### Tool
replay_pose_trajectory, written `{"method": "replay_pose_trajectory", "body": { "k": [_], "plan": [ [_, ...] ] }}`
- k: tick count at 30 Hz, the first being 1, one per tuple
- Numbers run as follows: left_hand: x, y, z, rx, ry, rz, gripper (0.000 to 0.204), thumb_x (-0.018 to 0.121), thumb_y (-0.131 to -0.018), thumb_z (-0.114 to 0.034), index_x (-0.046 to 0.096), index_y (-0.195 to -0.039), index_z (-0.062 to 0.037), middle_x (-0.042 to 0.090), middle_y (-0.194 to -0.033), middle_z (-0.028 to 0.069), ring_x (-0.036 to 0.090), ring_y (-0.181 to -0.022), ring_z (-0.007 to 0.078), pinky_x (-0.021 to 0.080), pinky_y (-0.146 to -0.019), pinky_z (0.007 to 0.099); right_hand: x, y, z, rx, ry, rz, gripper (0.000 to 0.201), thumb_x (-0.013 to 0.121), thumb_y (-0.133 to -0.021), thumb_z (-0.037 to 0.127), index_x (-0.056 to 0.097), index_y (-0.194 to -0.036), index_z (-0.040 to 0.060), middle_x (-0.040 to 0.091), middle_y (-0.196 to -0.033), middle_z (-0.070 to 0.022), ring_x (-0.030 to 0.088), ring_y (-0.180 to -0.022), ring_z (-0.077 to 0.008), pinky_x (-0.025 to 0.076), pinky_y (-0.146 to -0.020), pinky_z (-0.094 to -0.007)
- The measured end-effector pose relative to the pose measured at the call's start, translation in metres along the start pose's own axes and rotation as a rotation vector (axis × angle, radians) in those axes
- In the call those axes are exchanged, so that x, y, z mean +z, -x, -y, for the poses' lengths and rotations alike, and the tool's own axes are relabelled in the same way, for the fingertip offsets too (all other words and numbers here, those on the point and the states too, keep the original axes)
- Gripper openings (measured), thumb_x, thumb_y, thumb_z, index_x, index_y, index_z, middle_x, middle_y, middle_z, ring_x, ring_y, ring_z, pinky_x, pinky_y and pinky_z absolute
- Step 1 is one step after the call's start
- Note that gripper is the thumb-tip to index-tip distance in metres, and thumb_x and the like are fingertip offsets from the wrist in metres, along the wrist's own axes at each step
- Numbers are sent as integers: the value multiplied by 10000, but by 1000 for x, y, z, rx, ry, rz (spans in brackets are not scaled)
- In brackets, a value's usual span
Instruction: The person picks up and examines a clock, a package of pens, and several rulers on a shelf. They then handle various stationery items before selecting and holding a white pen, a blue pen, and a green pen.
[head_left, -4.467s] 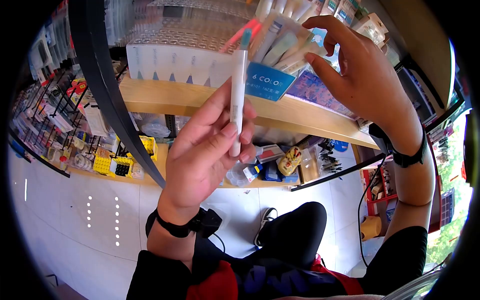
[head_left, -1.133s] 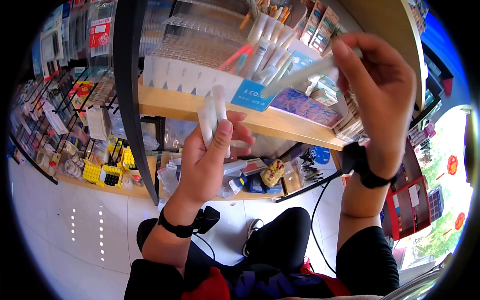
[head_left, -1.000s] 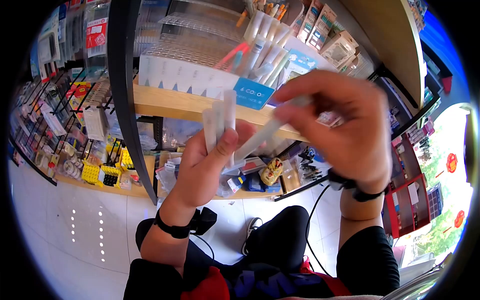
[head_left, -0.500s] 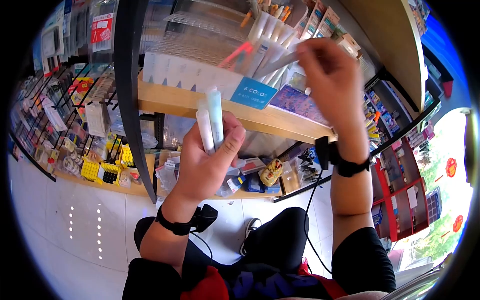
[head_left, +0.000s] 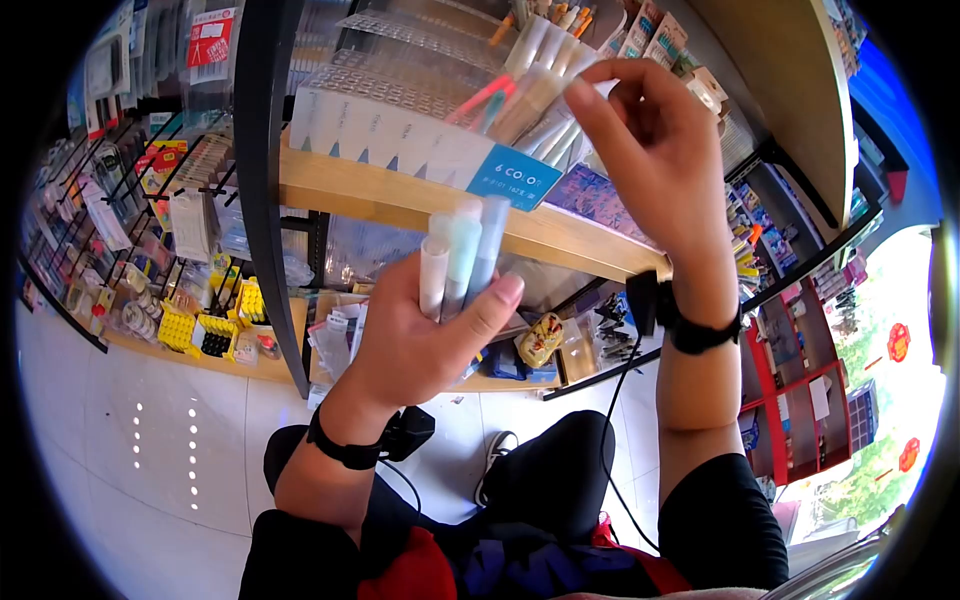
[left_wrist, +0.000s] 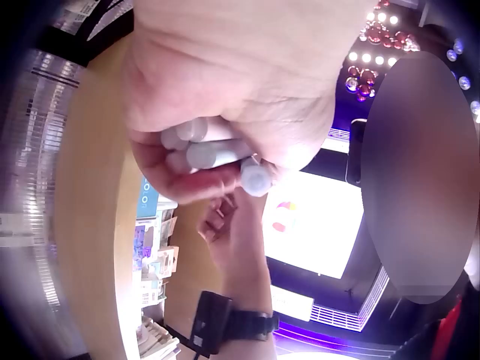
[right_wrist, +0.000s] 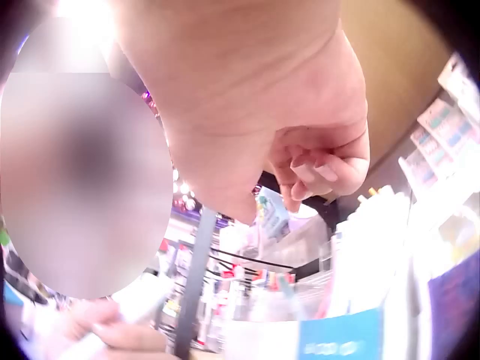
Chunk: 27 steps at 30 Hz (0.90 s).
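Note:
My left hand (head_left: 410, 345) grips a bundle of pale-barrelled marker pens (head_left: 462, 245), upright below the shelf edge. The left wrist view shows the round ends of several pens (left_wrist: 214, 154) inside the curled fingers. At the right side of a pen display box (head_left: 512, 180) labelled "6 COLOR", my right hand (head_left: 655, 150) is raised with thumb and index finger apart. No pen shows between its fingers in the right wrist view, where the hand (right_wrist: 247, 112) has loosely bent fingers. White pens (head_left: 540, 50) lean in the box, and a brownish one (head_left: 528, 105) is blurred.
A wooden shelf (head_left: 370, 200) carries the box and clear perforated trays (head_left: 380, 75). A black post (head_left: 262, 150) stands left, beside hanging packets (head_left: 160, 190). Below lies a lower shelf with a patterned pouch (head_left: 540, 340). A dark cable (head_left: 620, 400) hangs from the right wrist.
Earlier the right hand carried a pen between box and left hand; half a second ago it held one slanted over the box, now none shows there. The left hand's bundle has grown from one pen.

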<state>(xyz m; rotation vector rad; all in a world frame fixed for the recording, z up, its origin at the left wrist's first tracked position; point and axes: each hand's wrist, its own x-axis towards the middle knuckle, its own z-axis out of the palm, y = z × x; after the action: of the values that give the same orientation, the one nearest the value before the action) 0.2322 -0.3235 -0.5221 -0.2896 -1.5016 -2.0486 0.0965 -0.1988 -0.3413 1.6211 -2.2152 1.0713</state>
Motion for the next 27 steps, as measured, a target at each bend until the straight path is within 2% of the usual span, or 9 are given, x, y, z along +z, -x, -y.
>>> {"method": "replay_pose_trajectory", "body": {
  "k": [1,2,7,9,12,17,22,25,27],
  "plan": [
    [0,-1,-1,-92,98,25,243,791,-1054,-257,726,-1031,-24,734,-850,19,693,-778,100,577,-735,277,1,-7,-8,5,248,-115,251,795,-983,258,790,-1139,61,711,-775,-94,693,-652,-257,558,-671,-389],
    [3,-2,4,-81,191,40,275,759,-1080,-278,706,-1073,-8,715,-836,38,725,-783,125,618,-736,300,3,-11,-14,11,496,-230,292,811,-963,260,783,-1151,38,714,-776,-106,698,-653,-269,562,-676,-395],
    [3,-9,12,-62,322,61,315,742,-1092,-298,650,-1189,-13,666,-836,31,697,-745,127,622,-716,316,7,-12,-27,-4,406,-183,366,826,-931,317,752,-1125,16,750,-836,-149,738,-699,-314,568,-705,-422],
    [2,-11,12,-46,325,47,335,738,-1094,-304,630,-1232,-19,645,-833,26,676,-720,125,622,-708,321,2,-8,-32,-34,572,-285,358,851,-952,317,719,-1113,26,719,-896,-47,591,-630,-108,477,-613,-303],
    [-4,-12,9,-121,338,42,361,733,-1097,-299,592,-1304,-40,603,-840,11,626,-694,114,590,-677,319,-7,-1,-30,49,636,-137,376,851,-951,330,683,-1101,28,726,-932,-66,608,-635,-118,490,-621,-318],
    [-3,-14,15,-93,379,99,480,721,-1098,-311,476,-1428,-63,552,-858,25,571,-697,122,522,-591,305,-11,-1,-36,80,547,-68,372,841,-963,310,673,-1143,30,724,-932,-74,627,-653,-112,495,-623,-324],
    [-2,-13,16,-113,425,143,497,728,-1098,-320,531,-1464,-47,598,-911,14,602,-719,106,530,-607,300,-21,-6,-48,164,384,-2,281,813,-996,234,682,-1154,43,718,-920,-46,637,-692,-76,487,-613,-279],
    [-2,-12,14,-131,393,152,487,726,-1099,-319,538,-1456,-46,592,-888,8,592,-693,102,521,-585,294,-33,-3,-40,165,305,-51,216,778,-1030,168,691,-1177,36,715,-910,-29,649,-718,-61,503,-613,-254],
    [-4,-12,15,-135,376,154,476,726,-1100,-318,545,-1444,-45,587,-871,6,585,-678,98,515,-571,290,-45,2,-37,171,110,-158,207,766,-1013,133,717,-1175,15,748,-928,-47,706,-749,-96,558,-637,-279]
  ]
}}
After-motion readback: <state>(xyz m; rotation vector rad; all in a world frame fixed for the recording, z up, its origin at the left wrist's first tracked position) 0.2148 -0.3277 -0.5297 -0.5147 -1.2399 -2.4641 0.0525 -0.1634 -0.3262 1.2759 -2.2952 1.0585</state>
